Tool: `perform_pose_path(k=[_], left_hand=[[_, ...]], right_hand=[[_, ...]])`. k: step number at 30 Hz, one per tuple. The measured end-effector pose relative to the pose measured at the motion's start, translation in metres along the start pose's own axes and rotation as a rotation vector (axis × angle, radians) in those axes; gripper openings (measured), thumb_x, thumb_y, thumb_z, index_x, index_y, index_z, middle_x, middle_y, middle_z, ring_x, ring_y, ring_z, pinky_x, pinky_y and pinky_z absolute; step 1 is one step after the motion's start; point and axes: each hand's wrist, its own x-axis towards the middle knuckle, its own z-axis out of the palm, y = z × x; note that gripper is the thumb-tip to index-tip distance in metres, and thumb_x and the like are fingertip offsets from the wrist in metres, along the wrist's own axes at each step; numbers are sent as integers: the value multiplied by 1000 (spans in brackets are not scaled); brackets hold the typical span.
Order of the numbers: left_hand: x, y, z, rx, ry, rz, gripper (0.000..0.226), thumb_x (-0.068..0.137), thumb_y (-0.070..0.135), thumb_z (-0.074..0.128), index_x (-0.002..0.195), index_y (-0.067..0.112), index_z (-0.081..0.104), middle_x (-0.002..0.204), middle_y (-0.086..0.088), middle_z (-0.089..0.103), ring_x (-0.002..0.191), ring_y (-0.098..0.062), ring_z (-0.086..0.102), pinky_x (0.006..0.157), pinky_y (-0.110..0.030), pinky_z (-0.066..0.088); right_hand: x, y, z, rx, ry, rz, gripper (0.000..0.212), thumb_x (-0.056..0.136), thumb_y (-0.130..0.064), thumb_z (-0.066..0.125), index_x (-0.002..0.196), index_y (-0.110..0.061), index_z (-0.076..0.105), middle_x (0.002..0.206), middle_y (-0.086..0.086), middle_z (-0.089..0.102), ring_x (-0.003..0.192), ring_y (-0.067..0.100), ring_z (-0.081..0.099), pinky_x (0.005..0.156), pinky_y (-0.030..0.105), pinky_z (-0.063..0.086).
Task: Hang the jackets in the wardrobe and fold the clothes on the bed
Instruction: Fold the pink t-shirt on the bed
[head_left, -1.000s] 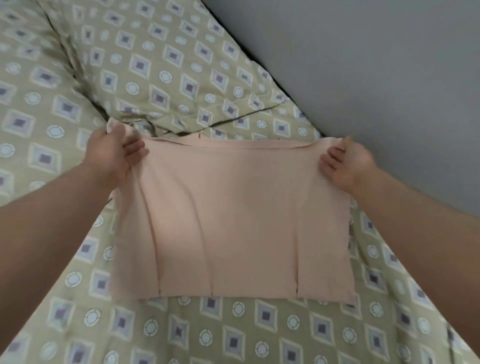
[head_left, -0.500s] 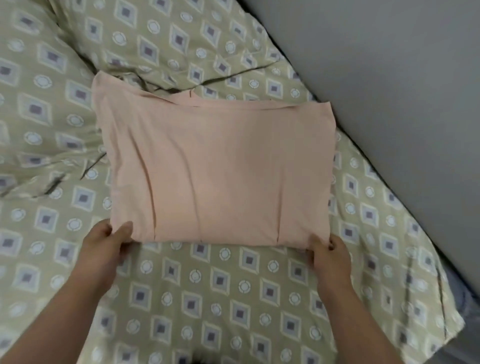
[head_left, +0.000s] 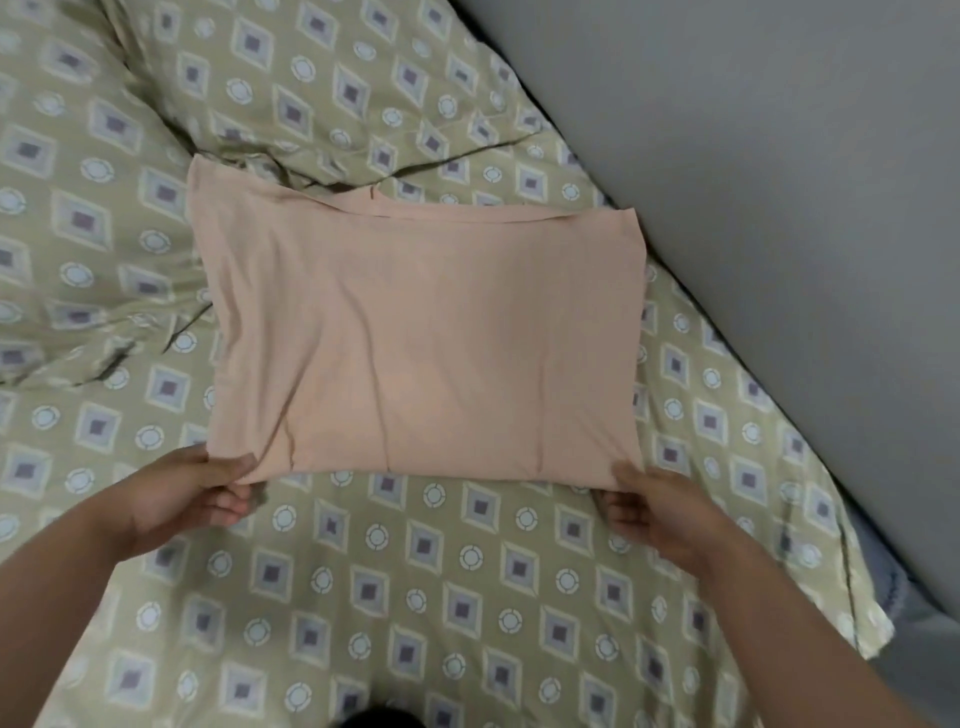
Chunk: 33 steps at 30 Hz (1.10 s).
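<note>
Olive-green bedding with a print of grey diamonds and pale circles (head_left: 467, 571) covers the bed and fills most of the frame. A plain grey wall (head_left: 779, 182) takes the upper right, and a pillow in the same print (head_left: 311, 78) lies along the top.

At the centre of the frame a peach-coloured soft cloth garment (head_left: 426, 338), already folded into a wide rectangle, lies flat on the bedding. Its far edge, where a narrow band like a neckline shows, is just beside the pillow.

The left hand (head_left: 192, 499) is at the near left corner of the garment, at the lower left of the frame. Its grip is narrow, with the thumb on top and the curled fingers under the cloth, so it pinches the corner. The right hand (head_left: 654, 506) takes the near right corner in the same manner, as far as the blur allows me to see.

I think the hands hold the two corners together so that the layers do not slide apart and the near edge rises evenly. Probably this prepares one more fold, away from the person and toward the far edge. The flat bedding gives support, so the lower layers keep their shape.

No jacket and no wardrobe are in view.
</note>
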Motion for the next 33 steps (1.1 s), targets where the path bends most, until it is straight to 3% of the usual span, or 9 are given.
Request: perform_pose_path(k=[5,8,12,16,19,25,28,31,33], left_hand=[[1,-21,-33,-222,260,68,24,92,28,63,101,6,58,67,-9,55,53,-19,58,49,-20,49],[13,-36,-32,-276,365,75,14,97,16,60,105,6,63,82,-14,72,69,-23,73,62,-29,62],[11,-36,-8,-514,410,83,17,96,4,57,112,3,60,104,-15,69,94,-25,68,72,-35,61],[-13,-21,16,-627,363,-45,12,100,8,53,90,4,59,67,-7,67,60,-17,64,49,-20,56],[-46,0,20,-661,270,-163,14,95,8,54,85,17,59,57,3,63,41,-4,56,39,-13,46],[-134,48,36,-720,235,-9,15,71,13,57,82,22,52,52,8,49,35,-4,42,37,-12,36],[-190,61,41,-803,281,74,33,54,8,67,81,19,53,58,5,50,41,-8,46,39,-15,41],[-231,66,42,-891,399,162,9,81,4,55,79,13,52,59,3,50,51,-9,52,47,-16,51],[-257,71,45,-913,479,240,21,97,11,42,77,15,48,63,5,51,55,-5,53,47,-14,50]], right_hand=[[5,3,-45,52,126,-43,18,98,-20,62,99,-3,63,73,10,65,63,21,61,57,33,57],[9,10,-40,56,140,-52,13,97,-14,62,99,-2,63,75,12,64,67,22,61,56,32,60],[7,14,-26,148,200,-50,10,93,-2,64,103,0,61,84,14,64,71,22,63,54,29,59],[-5,6,-12,384,205,11,7,94,4,57,96,-3,57,89,16,61,76,24,59,51,28,58],[-28,-8,-7,506,147,103,10,95,4,49,91,-3,55,78,12,52,65,20,47,49,29,58],[-107,-50,-12,566,40,57,13,92,-5,45,96,-10,57,74,9,54,65,19,50,52,26,56],[-154,-67,-24,579,19,7,13,93,-4,43,91,-11,54,72,7,51,61,17,47,46,22,51],[-191,-81,-39,589,-15,-42,14,95,0,42,86,-9,50,68,6,44,50,14,44,40,18,46],[-221,-88,-46,528,-29,-91,13,95,3,42,91,-6,51,67,6,43,42,12,44,38,18,45]])
